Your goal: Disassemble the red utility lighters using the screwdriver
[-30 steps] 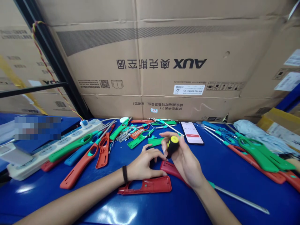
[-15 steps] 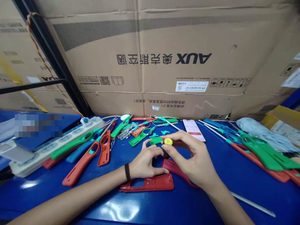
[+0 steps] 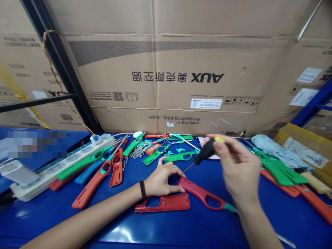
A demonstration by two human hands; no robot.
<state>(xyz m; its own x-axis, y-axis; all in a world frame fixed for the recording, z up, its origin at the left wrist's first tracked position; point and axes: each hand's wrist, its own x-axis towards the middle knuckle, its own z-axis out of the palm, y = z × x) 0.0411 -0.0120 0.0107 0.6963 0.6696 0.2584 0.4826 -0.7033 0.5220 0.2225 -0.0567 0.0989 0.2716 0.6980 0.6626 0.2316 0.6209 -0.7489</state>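
My right hand (image 3: 234,162) grips a screwdriver (image 3: 204,152) by its black handle with a yellow end cap. The thin shaft slants down to the left, its tip close to my left fingertips. With thumb and fingers, my left hand (image 3: 164,176) pinches the butt end of a dark red gas lighter (image 3: 197,192), whose nozzle end points right, partly behind my right wrist. Just below my left hand lies an opened red lighter casing half (image 3: 173,202), hollow side up. A green casing half (image 3: 178,156) rests behind my left fingers.
A white power strip (image 3: 75,157) runs along the left, with several whole lighters (image 3: 90,185) leaning beside it. Green lighters (image 3: 278,169) lie at the right. Loose casings and transparent tanks (image 3: 140,150) are heaped at the back, before a large cardboard box (image 3: 168,55).
My right hand has moved right and tilted the screwdriver, so its shaft now shows. More of the dark red lighter is visible. The camera view has shifted slightly.
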